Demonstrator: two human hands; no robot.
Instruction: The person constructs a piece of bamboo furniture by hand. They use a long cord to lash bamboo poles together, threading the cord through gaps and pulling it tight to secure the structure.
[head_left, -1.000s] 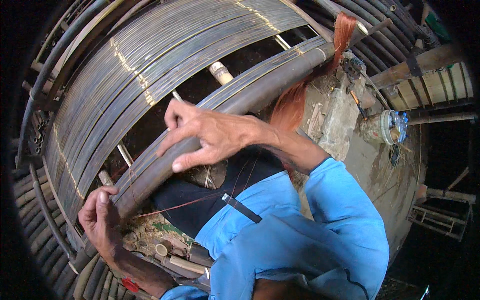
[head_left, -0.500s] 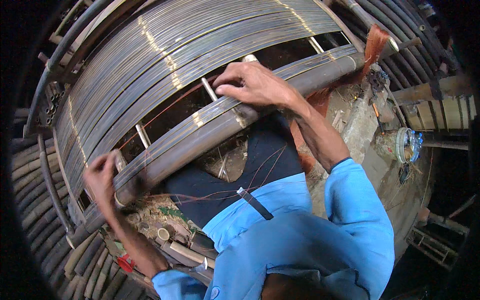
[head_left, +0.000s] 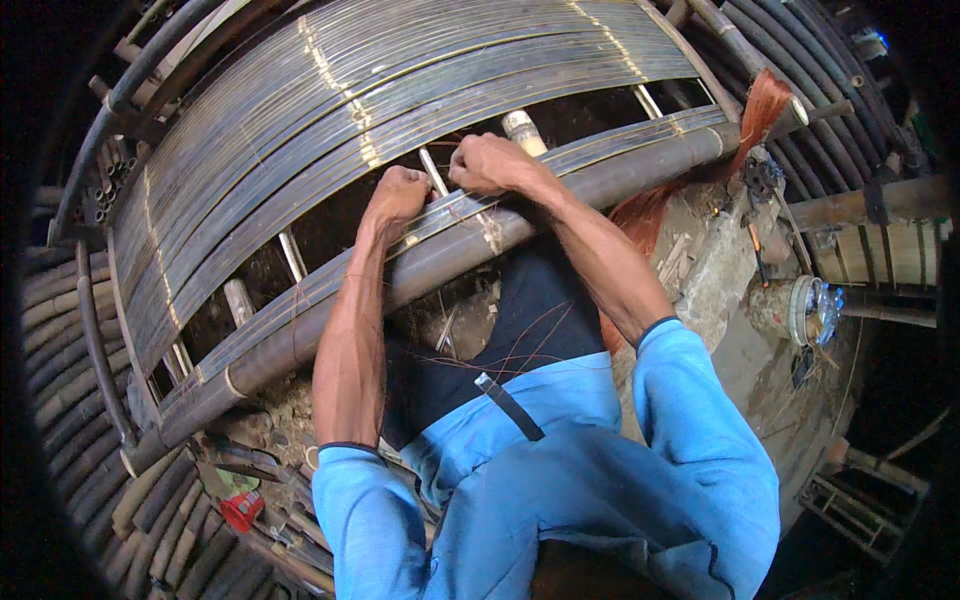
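In front of me lies a bamboo bench seat (head_left: 270, 150) of dark, split slats, with a thick round front pole (head_left: 440, 265). My left hand (head_left: 402, 193) is closed at the gap behind the front slats, left of a pale crosspiece (head_left: 433, 172). On its right side my right hand (head_left: 490, 165) is closed too, its knuckles up. A thin reddish-brown cord shows faintly between and behind the fingers; their grip on it is partly hidden. More loose cord (head_left: 530, 350) trails over my lap.
A bundle of reddish-brown fibre (head_left: 765, 105) hangs over the pole's right end. Stacked bamboo poles (head_left: 80, 360) line the left side. A clear plastic jar (head_left: 805, 305) stands on the ground at right. A red container (head_left: 242, 510) lies at lower left.
My left hand has come from the far left of the front pole to beside the right hand. The cord stretched between them is no longer drawn out. My right hand has closed.
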